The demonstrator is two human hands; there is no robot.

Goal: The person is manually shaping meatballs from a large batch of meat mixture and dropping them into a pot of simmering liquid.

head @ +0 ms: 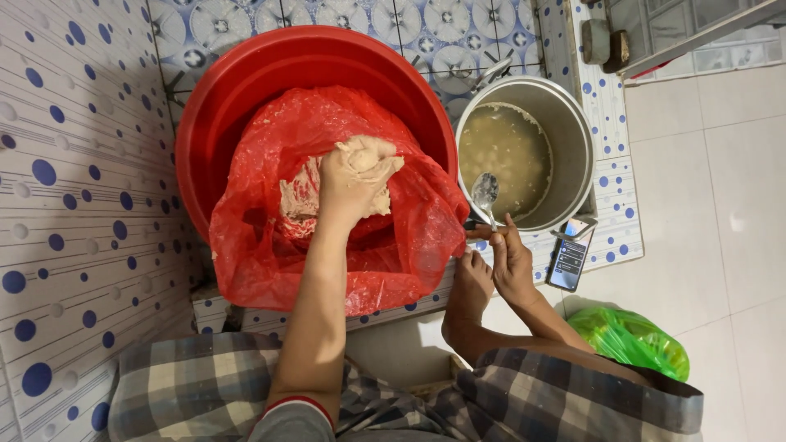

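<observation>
My left hand (354, 182) is coated in pale brown dough and grips a lump of the dough (370, 155) inside a red plastic bag (409, 245). The bag lines a big red tub (246, 90) and hangs over its near rim. My right hand (509, 260) pinches the handle of a metal spoon (485, 191), whose bowl rests over the near rim of a steel pot (573, 139). The pot holds a cloudy beige liquid (503, 151) with lumps in it.
A phone (569, 258) lies on the dotted tile ledge beside the pot. A green plastic bag (630, 340) sits on the floor at the right. My bare foot (471, 286) and checked cloth (205, 385) are near the ledge. Tiled wall stands at the left.
</observation>
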